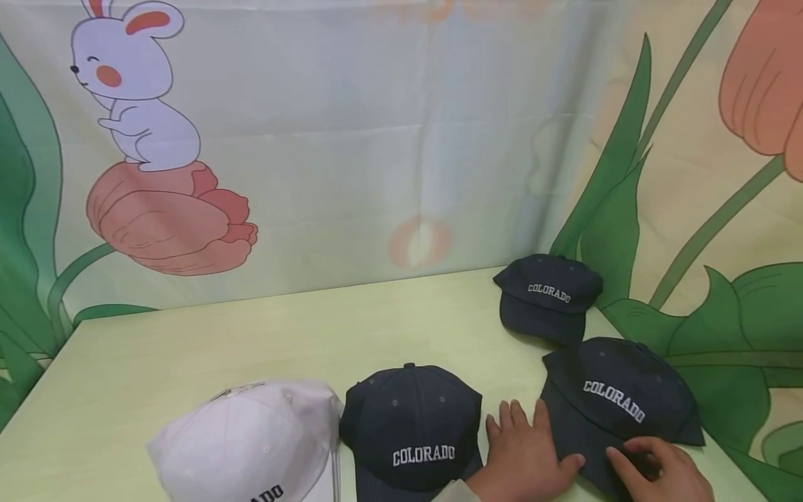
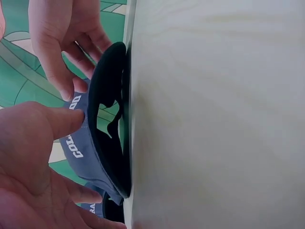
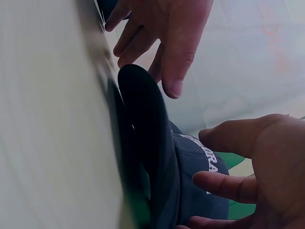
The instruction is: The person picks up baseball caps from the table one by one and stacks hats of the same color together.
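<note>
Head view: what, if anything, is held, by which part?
Nothing is visibly gripped: left hand and right hand are open by the brim of the lower right navy cap; contact is unclear.

A navy cap (image 1: 617,394) with white COLORADO lettering across its front sits crown up near the right edge of the pale surface (image 1: 282,348). Its curved brim faces the near side and slightly left, arched in the middle; an opening shows through the hollow inside.
</note>
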### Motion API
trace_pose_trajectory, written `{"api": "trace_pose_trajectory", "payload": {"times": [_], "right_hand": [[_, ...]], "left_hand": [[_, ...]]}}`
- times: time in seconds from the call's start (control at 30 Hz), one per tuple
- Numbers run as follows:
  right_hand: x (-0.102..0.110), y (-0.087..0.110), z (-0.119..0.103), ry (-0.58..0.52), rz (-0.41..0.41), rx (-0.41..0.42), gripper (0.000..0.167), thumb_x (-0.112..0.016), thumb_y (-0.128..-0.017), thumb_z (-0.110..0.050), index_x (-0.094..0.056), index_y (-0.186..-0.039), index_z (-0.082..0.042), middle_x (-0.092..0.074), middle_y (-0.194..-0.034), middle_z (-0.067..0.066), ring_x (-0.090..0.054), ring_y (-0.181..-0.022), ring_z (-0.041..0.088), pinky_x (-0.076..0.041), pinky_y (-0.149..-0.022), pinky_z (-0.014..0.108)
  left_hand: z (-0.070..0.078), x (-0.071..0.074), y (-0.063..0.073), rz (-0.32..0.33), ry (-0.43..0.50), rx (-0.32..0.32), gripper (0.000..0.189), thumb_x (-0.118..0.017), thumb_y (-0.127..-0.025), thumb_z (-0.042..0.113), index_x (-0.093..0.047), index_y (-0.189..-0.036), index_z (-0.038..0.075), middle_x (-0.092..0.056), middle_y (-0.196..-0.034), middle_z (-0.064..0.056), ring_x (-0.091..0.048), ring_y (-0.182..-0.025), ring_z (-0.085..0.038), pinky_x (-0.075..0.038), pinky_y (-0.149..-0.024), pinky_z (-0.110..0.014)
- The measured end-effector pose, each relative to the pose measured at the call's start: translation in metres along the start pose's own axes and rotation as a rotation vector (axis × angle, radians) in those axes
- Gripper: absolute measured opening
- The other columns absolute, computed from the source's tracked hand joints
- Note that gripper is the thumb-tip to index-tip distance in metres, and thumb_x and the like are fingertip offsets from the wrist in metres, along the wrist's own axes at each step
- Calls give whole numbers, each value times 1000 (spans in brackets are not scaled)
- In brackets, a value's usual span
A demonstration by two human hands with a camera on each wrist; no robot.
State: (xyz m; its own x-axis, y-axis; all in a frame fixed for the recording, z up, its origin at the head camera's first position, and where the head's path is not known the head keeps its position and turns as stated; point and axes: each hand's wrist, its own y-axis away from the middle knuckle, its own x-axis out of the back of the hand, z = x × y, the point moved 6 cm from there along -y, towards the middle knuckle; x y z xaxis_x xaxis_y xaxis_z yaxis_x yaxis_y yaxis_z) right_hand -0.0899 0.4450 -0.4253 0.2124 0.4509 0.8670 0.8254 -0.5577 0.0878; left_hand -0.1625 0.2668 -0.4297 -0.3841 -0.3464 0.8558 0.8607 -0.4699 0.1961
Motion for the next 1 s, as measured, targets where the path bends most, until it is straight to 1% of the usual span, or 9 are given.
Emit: {"api": "trace_pose_trajectory", "payload": {"times": [0.13, 0.27, 0.47, 0.57, 0.67, 0.73, 0.83, 0.9, 1.0], "right_hand": [[-1, 0, 2, -12, 6, -29, 69, -67, -78, -64, -64, -107, -1, -61, -110, 29, -63, -94, 41, -52, -72, 44], [-2, -2, 4, -14, 14, -33, 69, -67, -79, -63, -64, -108, -1, -60, -113, 30, -61, -99, 45, -51, -74, 46], [-1, -6, 10, -12, 15, -41, 70, -65, -80, -63, -63, -111, 0, -61, -112, 29, -61, -97, 42, -50, -73, 47], [-1, -7, 13, -12, -6, -55, 76, -62, -79, -68, -62, -114, 0, -61, -111, 28, -61, -94, 38, -49, -72, 46], [-1, -8, 16, -15, -33, -61, 81, -59, -80, -71, -60, -117, 1, -59, -115, 30, -60, -96, 39, -49, -73, 47], [-1, -9, 18, -30, -41, -80, 82, -58, -80, -71, -59, -119, 0, -56, -120, 32, -59, -101, 46, -49, -75, 48], [-3, -11, 22, -67, -63, -117, 86, -57, -79, -73, -56, -123, 0, -50, -130, 34, -53, -112, 53, -50, -80, 52], [-5, -12, 25, -101, -68, -158, 86, -58, -78, -74, -55, -124, -1, -46, -135, 33, -49, -117, 55, -50, -84, 54], [-8, -14, 31, -162, -88, -213, 92, -58, -76, -77, -51, -128, -2, -42, -139, 32, -48, -120, 54, -50, -84, 55]], "left_hand": [[0, -2, -1, -9, -12, 0, 80, -54, -84, 68, -39, -147, 21, -40, -151, -12, -31, -144, -33, -28, -112, -55], [0, -3, -2, -15, -30, -3, 80, -54, -85, 68, -38, -147, 22, -40, -150, -11, -31, -144, -32, -28, -111, -56], [0, -6, -4, -20, -48, 3, 81, -56, -84, 69, -37, -148, 23, -40, -150, -8, -32, -144, -30, -29, -111, -56], [-1, -6, -3, -24, -60, 5, 82, -57, -83, 69, -37, -148, 24, -41, -150, -7, -31, -144, -29, -29, -110, -56], [0, -6, -3, -26, -67, 3, 83, -59, -82, 68, -37, -148, 24, -41, -150, -5, -32, -144, -28, -29, -110, -56], [0, -6, -2, -27, -66, 3, 83, -60, -81, 68, -37, -148, 24, -41, -150, -4, -32, -143, -27, -29, -110, -56], [0, -6, -3, -40, -49, 1, 83, -62, -81, 66, -37, -148, 24, -43, -148, -1, -33, -143, -28, -29, -109, -57], [0, -6, -3, -53, -40, -3, 83, -63, -80, 66, -37, -148, 24, -43, -148, 0, -33, -143, -29, -30, -109, -58], [-1, -5, -4, -61, -35, -14, 84, -65, -80, 64, -37, -148, 24, -45, -146, 1, -35, -141, -29, -30, -108, -58]]}}
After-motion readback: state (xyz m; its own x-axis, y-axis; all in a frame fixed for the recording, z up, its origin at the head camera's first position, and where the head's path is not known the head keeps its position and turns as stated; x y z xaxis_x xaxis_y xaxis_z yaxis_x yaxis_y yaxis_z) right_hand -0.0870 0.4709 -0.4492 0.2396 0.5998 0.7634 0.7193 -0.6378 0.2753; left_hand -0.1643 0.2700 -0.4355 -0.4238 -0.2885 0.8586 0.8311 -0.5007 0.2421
